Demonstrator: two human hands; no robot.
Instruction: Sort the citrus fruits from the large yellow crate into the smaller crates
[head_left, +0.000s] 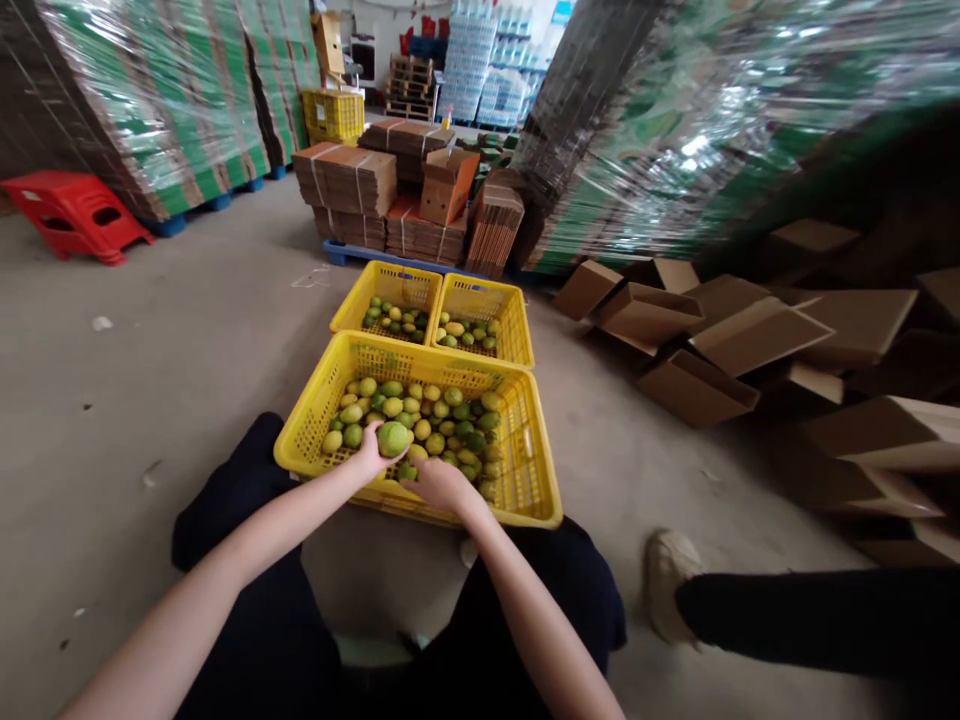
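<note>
A large yellow crate (532, 440) stands between my knees, with several green and yellow lemons (422, 429) spread over its bottom. My left hand (372, 455) is closed around a big green lemon (393, 439) above the near left part of the crate. Just to the right, my right hand (441, 484) reaches down over the near rim; its fingers point into the fruit and are partly hidden, so what they hold is not visible. A smaller green lemon (407, 471) lies by its fingertips.
Two smaller yellow crates (386, 272) with fruit adjoin the far side. Behind them are bundled cartons (352, 180) on a blue pallet. Open boxes (649, 312) lie to the right, near another person's shoe (670, 585). A red stool (75, 212) is at left.
</note>
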